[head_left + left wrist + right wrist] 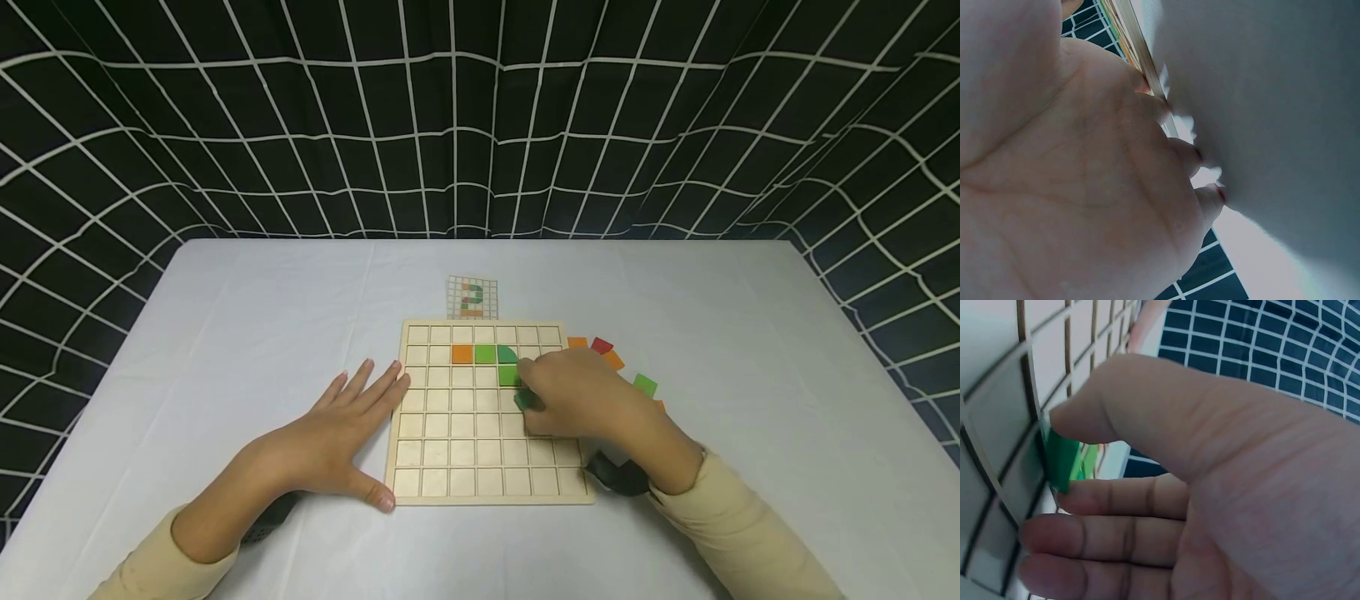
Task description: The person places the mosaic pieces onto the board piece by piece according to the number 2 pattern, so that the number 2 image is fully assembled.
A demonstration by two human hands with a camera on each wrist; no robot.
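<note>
A wooden grid board lies on the table. Near its far edge sit an orange square tile, a light green square tile and a dark green rounded tile in a row. Another light green tile sits just below the rounded one. My right hand pinches a dark green tile between thumb and index finger, close over the grid; part of that tile is hidden by the fingers. With fingers spread, my left hand rests at the board's left edge, its thumb by the near corner.
Behind the board lies a small card printed with a coloured grid pattern. Several loose tiles lie to the right, among them a red tile and a light green loose tile. A white cloth covers the table, with a black gridded curtain behind.
</note>
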